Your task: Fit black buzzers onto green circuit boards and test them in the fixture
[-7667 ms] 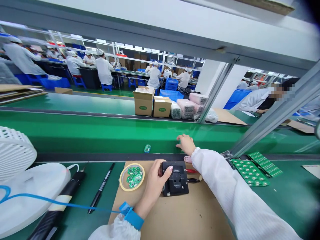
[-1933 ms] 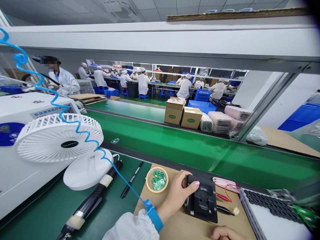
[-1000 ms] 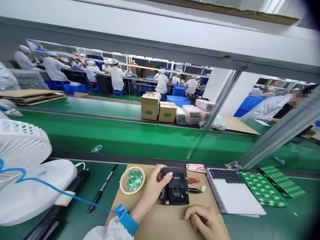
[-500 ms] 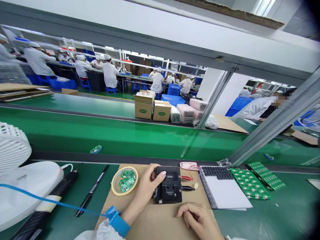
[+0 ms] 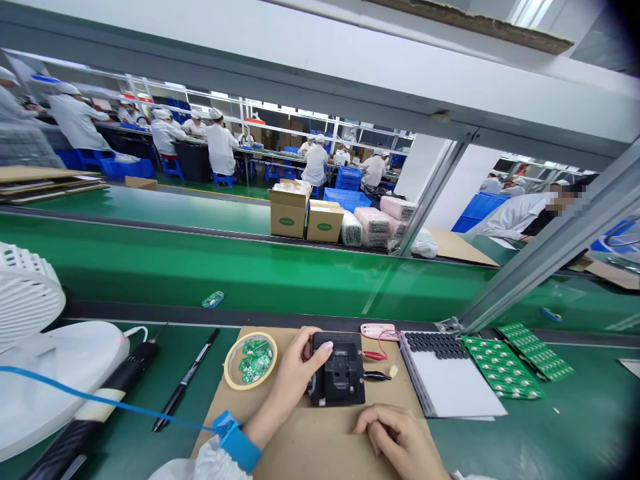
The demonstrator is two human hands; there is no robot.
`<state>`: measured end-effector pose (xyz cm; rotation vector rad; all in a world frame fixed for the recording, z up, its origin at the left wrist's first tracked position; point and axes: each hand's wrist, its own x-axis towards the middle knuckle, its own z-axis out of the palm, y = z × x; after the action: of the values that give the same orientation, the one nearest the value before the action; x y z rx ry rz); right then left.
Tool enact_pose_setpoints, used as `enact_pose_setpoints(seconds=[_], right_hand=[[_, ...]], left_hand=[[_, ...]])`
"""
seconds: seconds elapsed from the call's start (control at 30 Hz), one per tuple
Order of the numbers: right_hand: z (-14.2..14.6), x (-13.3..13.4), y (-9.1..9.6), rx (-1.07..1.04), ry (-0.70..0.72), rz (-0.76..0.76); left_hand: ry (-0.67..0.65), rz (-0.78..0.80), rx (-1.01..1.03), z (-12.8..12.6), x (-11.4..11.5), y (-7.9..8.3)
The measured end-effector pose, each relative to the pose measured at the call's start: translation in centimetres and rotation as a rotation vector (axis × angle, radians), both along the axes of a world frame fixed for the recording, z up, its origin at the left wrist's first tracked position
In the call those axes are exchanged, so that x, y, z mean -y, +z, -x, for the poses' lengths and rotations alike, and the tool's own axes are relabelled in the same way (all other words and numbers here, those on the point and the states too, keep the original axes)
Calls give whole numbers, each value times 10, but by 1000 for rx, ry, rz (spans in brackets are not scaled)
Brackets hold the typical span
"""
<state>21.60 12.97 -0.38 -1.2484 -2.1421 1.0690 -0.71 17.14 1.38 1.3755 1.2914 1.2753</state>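
Fixture (image 5: 341, 383), long axis pointing forward, lies right of the nearer left hand (image 5: 297, 371) — which grasps its side, thumb on top — and ahead-left of the right hand (image 5: 397, 433), loosely curled, contents impossible to tell.

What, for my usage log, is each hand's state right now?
Left hand: closed on the black fixture, at its left side.
Right hand: loosely closed; whether it holds anything cannot be told.
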Motion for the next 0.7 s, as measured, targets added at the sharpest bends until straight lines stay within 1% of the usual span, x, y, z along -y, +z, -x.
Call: enact_pose_setpoints(seconds=[0.13,0.2,0.27,0.33,0.37,0.4,0.5,0.6,0.67,0.7], right_hand=[[-1,1,-3,13,4,-14],[-4,3,-8,-24,-25,-48],[-7,7,-12,-99,-115,-146],[-9,9,-8,-173,-222,-306],[-9,8,-3,-199,-248,-396],[-7,6,6,-214,-238,-481],[13,-11,45,-187,-139,-656],[54,-44,86,-66,-89,-722],[89,-70,104,68,12,-740],[106,-83,109,160,77,-738]], left_hand=[[4,-12,0,0,1,3],[7,-15,-2,-1,2,4],[5,-19,-5,-1,3,4],[6,-24,-5,-2,3,4],[7,-27,-4,-2,4,4],[9,-31,-2,-2,4,4],[11,-48,10,-2,3,3],[9,-67,26,-2,3,2],[16,-74,35,-2,2,1],[23,-77,41,-2,2,1]])
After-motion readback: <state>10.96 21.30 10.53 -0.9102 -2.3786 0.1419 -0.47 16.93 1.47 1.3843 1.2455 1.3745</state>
